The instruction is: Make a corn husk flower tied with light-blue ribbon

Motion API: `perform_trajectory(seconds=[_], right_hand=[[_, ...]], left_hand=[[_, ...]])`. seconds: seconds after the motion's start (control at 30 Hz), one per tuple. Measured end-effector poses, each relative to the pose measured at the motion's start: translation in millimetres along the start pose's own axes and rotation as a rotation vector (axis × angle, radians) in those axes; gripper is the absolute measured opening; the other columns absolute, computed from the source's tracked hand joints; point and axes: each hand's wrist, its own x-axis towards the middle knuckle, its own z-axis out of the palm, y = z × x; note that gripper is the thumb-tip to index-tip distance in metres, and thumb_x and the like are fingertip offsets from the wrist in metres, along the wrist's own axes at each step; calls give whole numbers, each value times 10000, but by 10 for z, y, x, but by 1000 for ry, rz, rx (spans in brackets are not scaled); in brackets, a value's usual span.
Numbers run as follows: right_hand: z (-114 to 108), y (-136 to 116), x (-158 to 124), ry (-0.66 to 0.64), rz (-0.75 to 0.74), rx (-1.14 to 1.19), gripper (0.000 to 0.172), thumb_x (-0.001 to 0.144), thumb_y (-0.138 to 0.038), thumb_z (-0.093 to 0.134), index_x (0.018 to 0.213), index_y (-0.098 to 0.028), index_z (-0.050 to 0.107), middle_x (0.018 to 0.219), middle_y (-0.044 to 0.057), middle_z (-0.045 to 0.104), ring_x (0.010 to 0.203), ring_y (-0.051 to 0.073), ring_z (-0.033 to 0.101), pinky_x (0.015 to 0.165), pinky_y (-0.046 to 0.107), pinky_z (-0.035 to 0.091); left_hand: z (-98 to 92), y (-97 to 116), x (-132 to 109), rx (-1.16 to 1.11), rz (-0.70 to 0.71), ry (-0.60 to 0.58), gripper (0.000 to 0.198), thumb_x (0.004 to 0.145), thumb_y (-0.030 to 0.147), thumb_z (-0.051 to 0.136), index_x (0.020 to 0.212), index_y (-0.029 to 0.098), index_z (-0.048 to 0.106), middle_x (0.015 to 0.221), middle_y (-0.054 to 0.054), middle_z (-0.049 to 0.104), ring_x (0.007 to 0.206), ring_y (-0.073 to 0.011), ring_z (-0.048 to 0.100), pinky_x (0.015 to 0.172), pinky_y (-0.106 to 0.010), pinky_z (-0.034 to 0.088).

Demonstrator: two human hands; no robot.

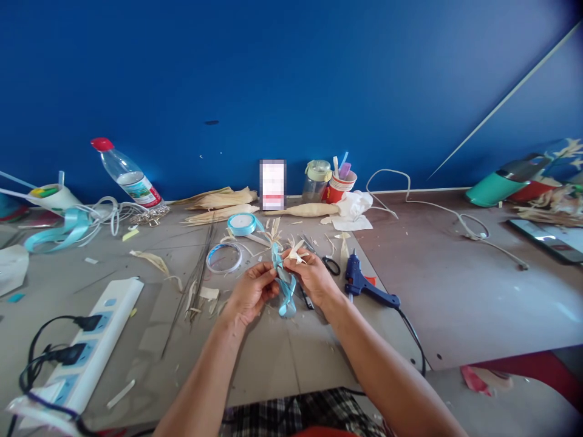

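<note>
Your left hand [252,292] and right hand [315,280] both pinch the light-blue satin ribbon [285,291], fingers closed on it and on a pale dried-husk piece [297,254] (the ribbon's loop hangs between your wrists). All this sits just left of the dark-blue plastic hot-glue gun [364,284]. The black-handled scissors [331,265] lie between the gun and your right hand.

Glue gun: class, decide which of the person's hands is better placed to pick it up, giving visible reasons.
Probably the right hand: the glue gun lies just beside it. The left hand is farther off, beyond the blue ribbon both hands hold.
</note>
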Motion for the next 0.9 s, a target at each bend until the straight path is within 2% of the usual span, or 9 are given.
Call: perform_trajectory(seconds=[0.37, 0.57, 0.67, 0.77, 0.83, 0.9], right_hand=[[-8, 81, 30, -51, -14, -29, 189, 589, -250, 745, 736, -172, 654, 622, -27, 562, 594, 97, 459, 596, 240, 350], [2, 90, 31, -36, -12, -25, 201, 568, -242, 752, 725, -173, 647, 632, -28, 556, 603, 95, 460, 616, 238, 359], [-6, 94, 45, -53, -24, -10, 240, 582, -234, 726, 804, -181, 650, 700, -10, 579, 656, 115, 500, 673, 257, 388], [-32, 59, 47, 10, -157, 18, 351, 643, -253, 639, 990, -210, 612, 868, 20, 590, 781, 151, 538, 759, 299, 412], [-51, 11, 21, 168, -363, -61, 375, 675, -266, 584, 1048, -221, 583, 983, 43, 568, 895, 180, 530, 825, 340, 408], [-53, -37, -31, 324, -597, -263, 312, 703, -266, 565, 1009, -217, 600, 1059, 64, 535, 1011, 211, 495, 896, 382, 380]], left_hand=[[17, 4, 16, 25, 118, 108, 261, 599, 282, 755, 667, 124, 558, 522, 47, 520, 377, -18, 392, 391, -151, 254], [29, -14, 25, 61, 142, 144, 274, 587, 299, 751, 659, 128, 551, 511, 55, 501, 374, -21, 381, 393, -159, 241], [35, -12, 25, 94, 154, 169, 277, 585, 310, 746, 650, 127, 548, 489, 66, 472, 370, -19, 363, 393, -158, 227], [50, 10, 12, 121, 162, 199, 269, 586, 312, 738, 648, 130, 550, 459, 75, 440, 368, -20, 344, 398, -159, 219], [59, 25, 3, 137, 172, 229, 262, 590, 318, 730, 650, 131, 558, 462, 72, 443, 374, -23, 343, 404, -162, 231], [61, 28, 2, 154, 192, 243, 262, 596, 332, 724, 647, 132, 563, 475, 66, 454, 380, -25, 347, 407, -165, 239]])
